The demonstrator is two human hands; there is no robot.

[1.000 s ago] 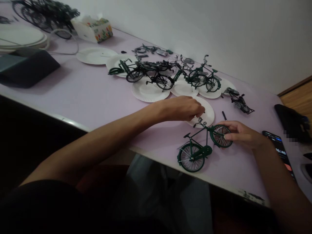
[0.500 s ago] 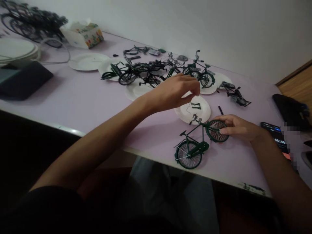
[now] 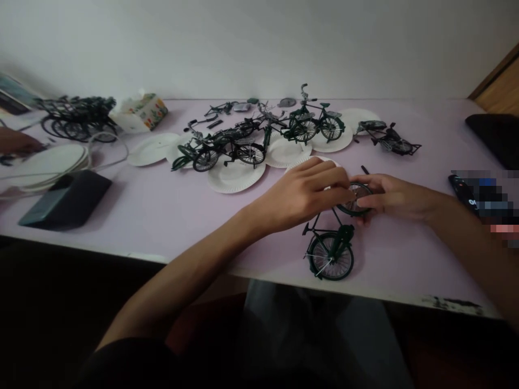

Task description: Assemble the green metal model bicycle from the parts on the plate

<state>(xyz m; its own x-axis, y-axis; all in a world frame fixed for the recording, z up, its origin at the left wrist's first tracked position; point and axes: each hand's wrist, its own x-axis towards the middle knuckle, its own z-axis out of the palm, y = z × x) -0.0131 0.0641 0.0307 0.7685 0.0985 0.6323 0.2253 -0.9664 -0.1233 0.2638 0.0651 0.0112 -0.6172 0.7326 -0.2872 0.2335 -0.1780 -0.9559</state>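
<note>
A small green model bicycle (image 3: 330,256) lies near the table's front edge, its front wheel tilted up between my two hands. My right hand (image 3: 391,200) grips that front wheel between thumb and fingers. From the left, my left hand (image 3: 312,189) reaches over the handlebar end, fingers curled and pressed together beside the wheel. Whatever the left fingertips hold is hidden or too small to name. The bicycle's handlebar is covered by the left hand. Behind this hand a paper plate (image 3: 302,162) shows only in part.
Behind my hands, several model bicycles (image 3: 229,151) stand or lie on and around paper plates (image 3: 237,181). At the left are a dark box (image 3: 67,200), stacked plates (image 3: 57,162), a tissue box (image 3: 141,113) and another person's hand (image 3: 18,141). A phone (image 3: 464,192) lies right.
My left hand has come down from above the plate to the bicycle's handlebar end. The view has turned left and levelled, and another person's hand now shows at the far left.
</note>
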